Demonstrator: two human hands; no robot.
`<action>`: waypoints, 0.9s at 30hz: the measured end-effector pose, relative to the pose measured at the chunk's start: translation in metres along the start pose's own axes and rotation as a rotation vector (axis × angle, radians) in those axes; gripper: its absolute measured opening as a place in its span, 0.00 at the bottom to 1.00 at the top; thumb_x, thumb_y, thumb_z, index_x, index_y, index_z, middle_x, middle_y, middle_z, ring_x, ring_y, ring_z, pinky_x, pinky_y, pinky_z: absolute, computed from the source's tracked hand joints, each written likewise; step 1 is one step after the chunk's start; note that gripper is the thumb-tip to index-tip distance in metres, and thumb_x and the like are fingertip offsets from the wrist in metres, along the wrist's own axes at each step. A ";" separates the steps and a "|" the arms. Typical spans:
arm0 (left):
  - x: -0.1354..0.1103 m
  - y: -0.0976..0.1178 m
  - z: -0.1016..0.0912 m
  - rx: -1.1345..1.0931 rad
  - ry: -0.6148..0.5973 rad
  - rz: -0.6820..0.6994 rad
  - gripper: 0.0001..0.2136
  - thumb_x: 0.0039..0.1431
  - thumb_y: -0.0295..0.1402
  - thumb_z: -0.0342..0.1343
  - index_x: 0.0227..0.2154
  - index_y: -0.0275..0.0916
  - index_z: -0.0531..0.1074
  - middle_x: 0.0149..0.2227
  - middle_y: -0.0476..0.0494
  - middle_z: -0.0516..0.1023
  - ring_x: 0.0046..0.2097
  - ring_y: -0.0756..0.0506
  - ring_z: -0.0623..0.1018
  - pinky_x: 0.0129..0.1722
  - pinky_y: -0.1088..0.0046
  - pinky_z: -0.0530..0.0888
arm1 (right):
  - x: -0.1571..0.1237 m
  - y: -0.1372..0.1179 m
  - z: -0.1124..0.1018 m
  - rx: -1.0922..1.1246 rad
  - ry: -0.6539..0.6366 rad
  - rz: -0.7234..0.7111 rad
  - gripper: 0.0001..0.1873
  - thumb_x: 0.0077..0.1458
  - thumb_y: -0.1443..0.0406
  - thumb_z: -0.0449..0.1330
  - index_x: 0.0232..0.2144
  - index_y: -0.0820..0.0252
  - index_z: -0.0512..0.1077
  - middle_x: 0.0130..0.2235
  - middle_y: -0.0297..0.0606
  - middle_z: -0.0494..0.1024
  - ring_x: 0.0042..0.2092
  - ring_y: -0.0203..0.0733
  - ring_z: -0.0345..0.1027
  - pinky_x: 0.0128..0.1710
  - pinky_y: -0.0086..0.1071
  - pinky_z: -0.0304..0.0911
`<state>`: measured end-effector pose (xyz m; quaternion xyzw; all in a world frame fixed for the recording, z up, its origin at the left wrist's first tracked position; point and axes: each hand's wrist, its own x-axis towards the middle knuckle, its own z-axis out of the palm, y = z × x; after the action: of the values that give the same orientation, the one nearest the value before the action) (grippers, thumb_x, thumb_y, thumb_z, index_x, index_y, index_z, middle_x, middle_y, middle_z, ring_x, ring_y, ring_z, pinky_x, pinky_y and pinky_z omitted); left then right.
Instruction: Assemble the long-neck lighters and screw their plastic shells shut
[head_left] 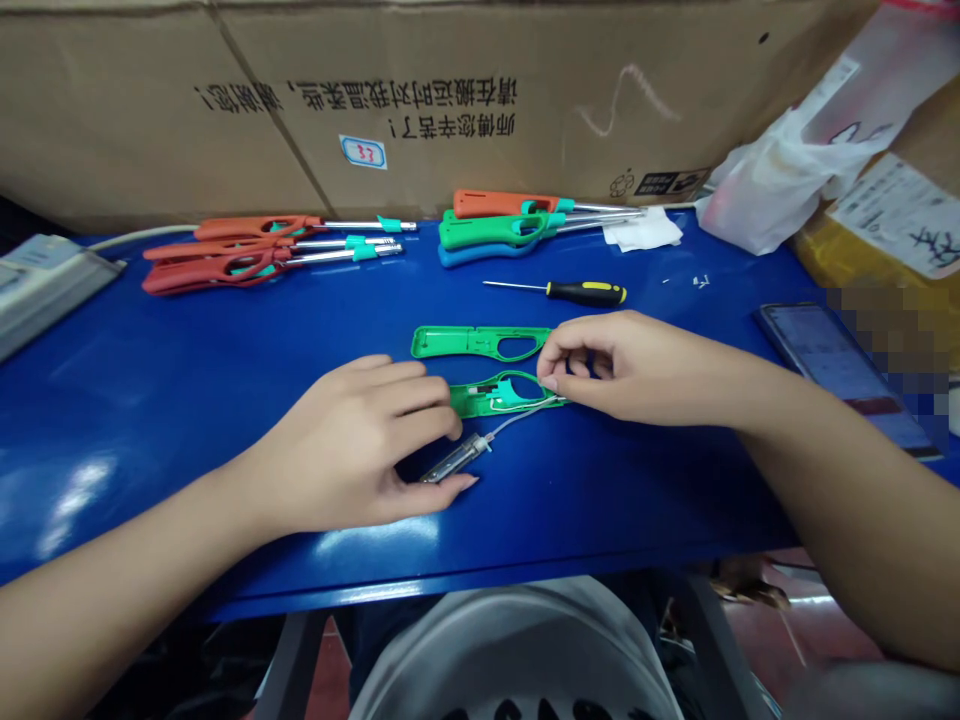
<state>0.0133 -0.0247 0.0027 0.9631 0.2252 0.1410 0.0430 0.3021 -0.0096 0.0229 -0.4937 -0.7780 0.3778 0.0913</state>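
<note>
In the head view, an opened green long-nosed gas lighter lies on the table as two half shells. My left hand [360, 440] curls over the left end of the lower green half shell [469, 402], its thumb and forefinger apart. Between them lies a small clear fuel tank [459, 457]; I see no firm grip on it. A thin pale tube [517, 418] runs from the tank to my right hand [622, 365]. That hand's thumb and forefinger pinch the tube at the shell's right end. Just behind is the other green half shell [457, 342], inner side up.
A screwdriver [585, 292] lies behind the shells. Farther back are red-orange lighters [217, 270] and a pile with a green lighter [487, 230]. A cardboard box [420, 60] stands along the back. A phone [847, 375] and a plastic bag [772, 180] are at right.
</note>
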 end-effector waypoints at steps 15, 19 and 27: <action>-0.004 -0.006 -0.010 -0.260 0.033 -0.230 0.08 0.70 0.39 0.59 0.42 0.42 0.81 0.40 0.48 0.85 0.38 0.49 0.83 0.37 0.75 0.75 | -0.002 0.006 -0.004 -0.199 -0.020 -0.126 0.14 0.61 0.54 0.60 0.39 0.56 0.80 0.40 0.39 0.83 0.38 0.43 0.73 0.37 0.34 0.64; -0.005 -0.012 -0.010 -0.229 0.097 -0.272 0.09 0.70 0.38 0.61 0.44 0.42 0.82 0.43 0.47 0.84 0.41 0.48 0.82 0.42 0.75 0.76 | -0.002 0.008 -0.002 -0.204 0.006 -0.145 0.15 0.61 0.54 0.62 0.42 0.56 0.79 0.41 0.39 0.82 0.39 0.42 0.72 0.38 0.34 0.65; -0.004 -0.013 -0.006 -0.298 0.035 -0.322 0.10 0.67 0.37 0.61 0.45 0.41 0.83 0.43 0.45 0.84 0.39 0.48 0.83 0.36 0.76 0.77 | 0.000 0.007 0.005 -0.182 0.061 -0.183 0.16 0.61 0.52 0.64 0.43 0.55 0.79 0.43 0.39 0.81 0.41 0.43 0.72 0.40 0.35 0.65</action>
<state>0.0025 -0.0147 0.0054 0.8951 0.3534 0.1809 0.2027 0.3040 -0.0106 0.0144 -0.4381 -0.8477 0.2806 0.1041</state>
